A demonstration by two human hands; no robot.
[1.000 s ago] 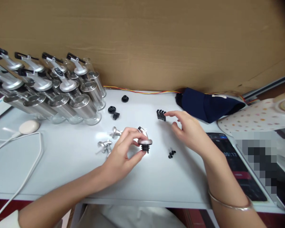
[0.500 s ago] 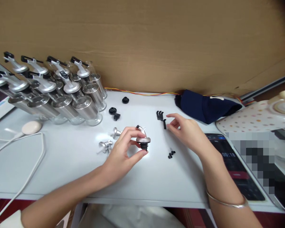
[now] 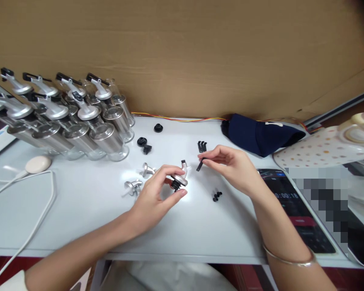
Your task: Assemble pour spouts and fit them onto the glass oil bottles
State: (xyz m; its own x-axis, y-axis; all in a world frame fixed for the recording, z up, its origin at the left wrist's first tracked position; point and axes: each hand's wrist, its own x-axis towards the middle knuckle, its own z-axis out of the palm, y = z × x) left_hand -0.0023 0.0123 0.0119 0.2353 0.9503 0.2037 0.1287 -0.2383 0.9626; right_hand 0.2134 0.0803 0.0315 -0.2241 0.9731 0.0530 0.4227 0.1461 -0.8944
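Note:
Between the thumb and fingers of my left hand [image 3: 156, 198] is a silver pour spout [image 3: 179, 179] with a ribbed black stopper below and a small black tip on top; it leans to one side. My right hand [image 3: 229, 165] pinches a small black lever cap [image 3: 200, 164], held just right of the spout and apart from it. Several more black lever caps [image 3: 202, 146] lie behind my right fingertips. Small black plugs [image 3: 217, 197] rest nearer to me. Left of my left hand lie silver spout tops [image 3: 132, 186], and behind them black rubber stoppers [image 3: 142, 141].
Several glass-and-steel bottles [image 3: 104, 135] with pour spouts stand in rows at the back left. A white cable with a round puck [image 3: 38, 163] lies on the left. To the right are a navy cap [image 3: 255, 133], a dotted bag [image 3: 315, 145] and a phone [image 3: 294, 210] showing a timer.
My right hand has taken hold of one black lever cap and moved it left, toward the spout. In my left hand the spout has tilted, its stopper swinging left.

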